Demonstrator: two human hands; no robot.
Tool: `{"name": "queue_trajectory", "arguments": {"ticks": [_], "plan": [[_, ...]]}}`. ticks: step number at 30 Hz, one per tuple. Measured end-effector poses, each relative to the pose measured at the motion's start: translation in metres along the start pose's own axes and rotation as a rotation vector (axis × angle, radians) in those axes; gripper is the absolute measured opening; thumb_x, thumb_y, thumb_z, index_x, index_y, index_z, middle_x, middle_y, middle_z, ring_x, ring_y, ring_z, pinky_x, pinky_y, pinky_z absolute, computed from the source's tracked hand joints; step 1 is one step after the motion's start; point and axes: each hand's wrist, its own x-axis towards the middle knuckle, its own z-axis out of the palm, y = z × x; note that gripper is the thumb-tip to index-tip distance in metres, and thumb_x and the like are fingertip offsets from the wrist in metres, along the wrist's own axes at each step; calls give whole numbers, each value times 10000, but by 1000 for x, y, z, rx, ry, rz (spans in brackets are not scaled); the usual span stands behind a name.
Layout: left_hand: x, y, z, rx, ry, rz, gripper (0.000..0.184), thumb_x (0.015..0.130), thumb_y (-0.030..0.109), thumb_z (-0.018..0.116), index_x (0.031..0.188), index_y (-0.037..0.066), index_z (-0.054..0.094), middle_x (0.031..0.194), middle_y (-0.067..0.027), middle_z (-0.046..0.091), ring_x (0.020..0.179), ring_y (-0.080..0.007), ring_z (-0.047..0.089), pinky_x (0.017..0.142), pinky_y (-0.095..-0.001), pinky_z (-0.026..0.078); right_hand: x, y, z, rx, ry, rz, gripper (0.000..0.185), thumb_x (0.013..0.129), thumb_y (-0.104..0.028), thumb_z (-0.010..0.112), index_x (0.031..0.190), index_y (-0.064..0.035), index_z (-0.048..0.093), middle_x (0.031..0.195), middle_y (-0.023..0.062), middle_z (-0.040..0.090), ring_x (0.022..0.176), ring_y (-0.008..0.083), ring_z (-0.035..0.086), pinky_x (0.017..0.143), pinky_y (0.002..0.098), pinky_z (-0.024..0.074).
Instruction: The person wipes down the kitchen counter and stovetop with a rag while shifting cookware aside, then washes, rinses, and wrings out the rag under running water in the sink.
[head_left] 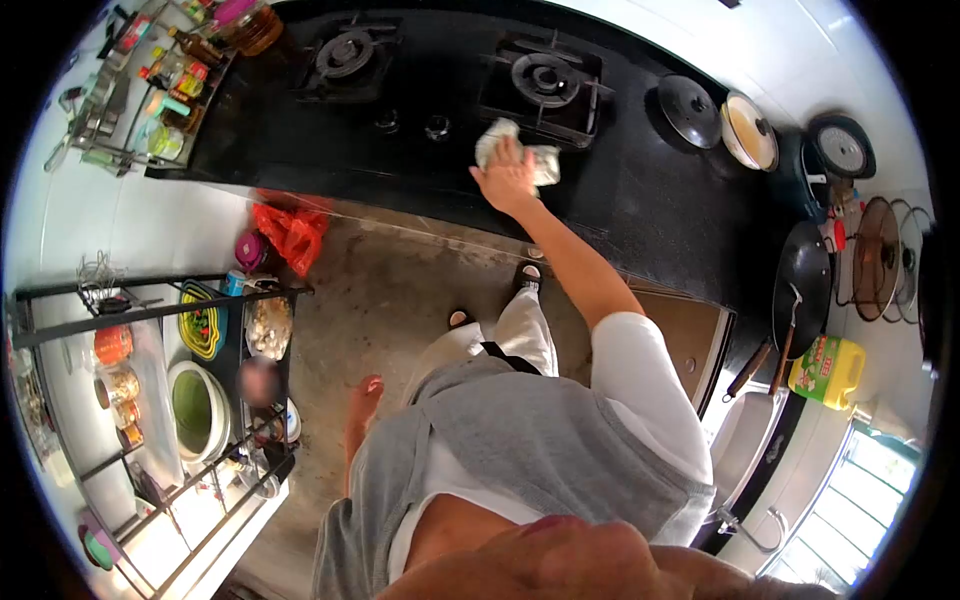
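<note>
My right hand (508,183) presses a crumpled pale cloth (545,165) against the black countertop (430,165), with the fingers spread over it. The cloth lies just in front of the right-hand gas burner (546,80), near its pan support. Left of it are two stove knobs (437,127) and a second gas burner (345,54). My left hand (368,388) hangs low at my side above the floor, apart from the counter. It is small in view, and how its fingers are held does not show clearly.
A bottle rack (165,90) stands at the counter's left end. Pot lids (690,112), a wok (803,275) and a yellow jug (828,372) line the right side, beside the sink (745,445). A metal shelf (150,310) and a red bag (292,235) are at lower left.
</note>
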Motion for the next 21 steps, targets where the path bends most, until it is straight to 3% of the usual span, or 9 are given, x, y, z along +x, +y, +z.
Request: {"name": "queue_trajectory", "arguments": {"ticks": [5,8,10,12,14,15,17,19,21], "plan": [[-2,9,9,12,90,103,256,774,171,523,995,44,549,840,-91,607,790,-167,565,681,-292,439,20,-43,6,-36,62,-247,539,842,-423,333,1165,-4,435,1312,110,283,1233,234,193,953,445,171],[16,0,15,227,90,277,238,777,146,525,986,36,553,814,-82,610,770,-140,558,670,-275,436,-14,-7,1,17,143,-561,422,782,-367,471,993,-7,535,1191,75,404,1165,203,295,927,443,232],[4,31,13,-88,135,26,213,775,116,525,970,34,557,792,-67,608,746,-121,548,648,-259,432,-45,36,4,44,196,-531,367,757,-329,522,942,-15,562,1221,79,378,1170,221,300,940,468,221],[4,13,16,-136,187,28,212,772,106,525,970,35,556,788,-60,606,741,-119,547,644,-258,432,-78,78,-1,-33,134,-420,332,740,-329,549,873,-29,593,1231,91,367,1190,231,275,953,480,202],[-3,6,18,-179,240,26,212,770,96,525,970,35,555,783,-54,605,736,-117,546,640,-258,432,-107,110,-12,-40,47,-315,329,742,-317,552,887,-25,593,1252,102,342,1214,243,233,967,478,165],[-11,21,19,-184,256,-35,211,770,96,524,971,40,555,779,-53,602,729,-118,545,640,-261,431,-114,121,-12,-51,-1,-276,442,725,-262,578,1066,6,489,1281,127,305,1236,252,202,960,475,168],[-17,29,34,-227,292,-114,209,770,95,523,971,45,555,776,-53,600,722,-119,544,639,-265,430,-111,114,-6,-237,6,-277,522,759,-314,532,1159,1,418,1307,123,272,1251,238,168,973,474,147],[-13,24,49,-279,239,-181,210,767,87,524,972,51,554,794,-65,601,738,-120,546,651,-267,431,-93,85,-12,-368,-180,-328,568,784,-358,488,1193,19,376,1320,128,250,1261,230,136,985,466,135],[-6,42,65,-293,265,-188,211,768,99,522,972,56,553,806,-71,602,747,-128,548,657,-274,431,-64,55,-15,-231,-43,-472,584,795,-398,462,1176,39,394,1297,134,277,1236,252,179,957,449,199]]}}
